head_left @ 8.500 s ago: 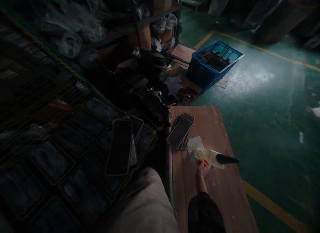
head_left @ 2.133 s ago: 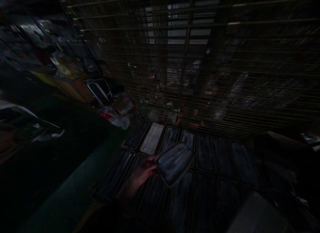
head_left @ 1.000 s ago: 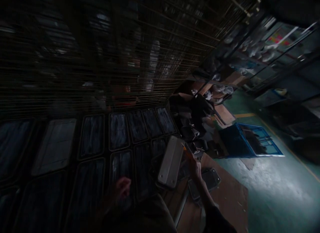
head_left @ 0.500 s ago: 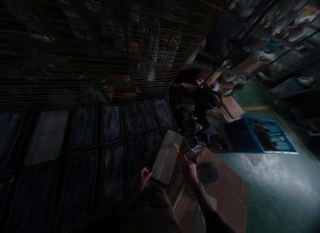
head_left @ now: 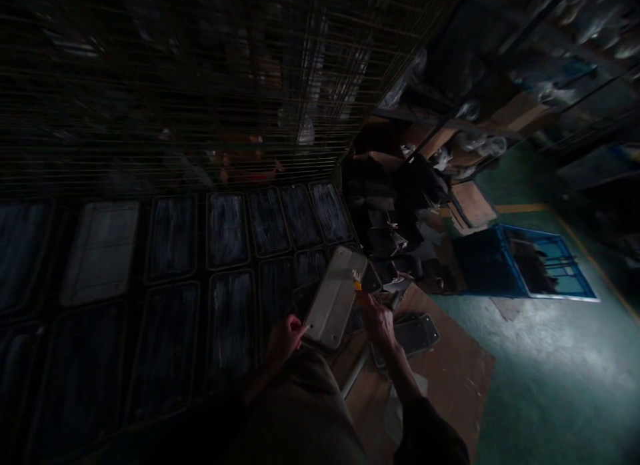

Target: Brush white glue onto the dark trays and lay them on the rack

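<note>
A pale grey rectangular panel (head_left: 330, 298) with rounded corners and small holes lies tilted in front of me. At its near left corner is my left hand (head_left: 289, 333), thumb and fingers pinched on the panel's edge. My right hand (head_left: 379, 322) is closed around a brush (head_left: 357, 283) with light bristles and a yellow band. The bristles are over the panel's right side; dimness hides whether they touch it. Most of the brush handle is hidden in the hand. Beneath and beside the panel lie other dark panels, one dark panel (head_left: 416, 335) on the brown board (head_left: 450, 378).
Rows of dark panels with whitish streaks (head_left: 227, 230) spread to the left, with one paler panel (head_left: 101, 252) among them. Wire racks (head_left: 225, 105) rise behind. On the green floor at right stands a blue crate (head_left: 545, 262). Dark items and cardboard crowd the middle back.
The view has shifted slightly, so the panels and board appear higher. Both hands keep their places at the panel, the right still with the brush.
</note>
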A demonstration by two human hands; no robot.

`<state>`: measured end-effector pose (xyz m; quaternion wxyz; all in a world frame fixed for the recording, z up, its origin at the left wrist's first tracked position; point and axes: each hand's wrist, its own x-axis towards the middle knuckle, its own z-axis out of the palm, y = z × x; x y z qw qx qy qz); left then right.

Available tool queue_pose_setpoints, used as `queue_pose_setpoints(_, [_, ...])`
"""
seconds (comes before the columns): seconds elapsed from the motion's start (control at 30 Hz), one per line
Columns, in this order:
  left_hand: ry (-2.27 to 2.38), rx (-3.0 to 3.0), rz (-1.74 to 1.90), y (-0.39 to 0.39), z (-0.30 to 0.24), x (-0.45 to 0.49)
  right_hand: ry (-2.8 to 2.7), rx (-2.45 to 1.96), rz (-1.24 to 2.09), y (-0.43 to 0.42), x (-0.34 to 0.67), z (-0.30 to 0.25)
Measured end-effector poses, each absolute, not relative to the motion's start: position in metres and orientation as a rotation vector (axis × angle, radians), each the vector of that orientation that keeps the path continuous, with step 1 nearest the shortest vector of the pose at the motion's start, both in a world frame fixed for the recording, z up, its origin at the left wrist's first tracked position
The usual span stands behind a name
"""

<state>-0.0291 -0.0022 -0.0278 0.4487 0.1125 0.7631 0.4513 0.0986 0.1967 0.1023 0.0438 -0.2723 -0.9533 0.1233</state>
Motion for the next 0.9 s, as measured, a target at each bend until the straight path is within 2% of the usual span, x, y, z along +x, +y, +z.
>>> queue_pose_setpoints(0.23, [1.804,0.232,1.069,-0.003,-0.016,-0.032,-2.955,-0.806,0.651,0.114,0.14,0.1])
queue_pose_setpoints(0.47, [1.85,0.292,1.127,-0.004,-0.014,-0.031,-3.012,-0.758,0.985,0.083,0.135,0.112])
queue_pose_setpoints(0.73, [1.709,0.25,1.287,-0.002,-0.024,-0.029,-2.596,-0.841,1.556,0.138,0.095,0.089])
queue_pose_setpoints(0.8, [1.691,0.28,1.316,-0.003,-0.026,-0.031,-2.459,-0.905,1.567,0.163,0.082,0.084])
queue_pose_setpoints(0.9, [1.66,0.282,1.341,-0.003,-0.03,-0.032,-2.341,-0.964,1.414,0.194,0.068,0.08])
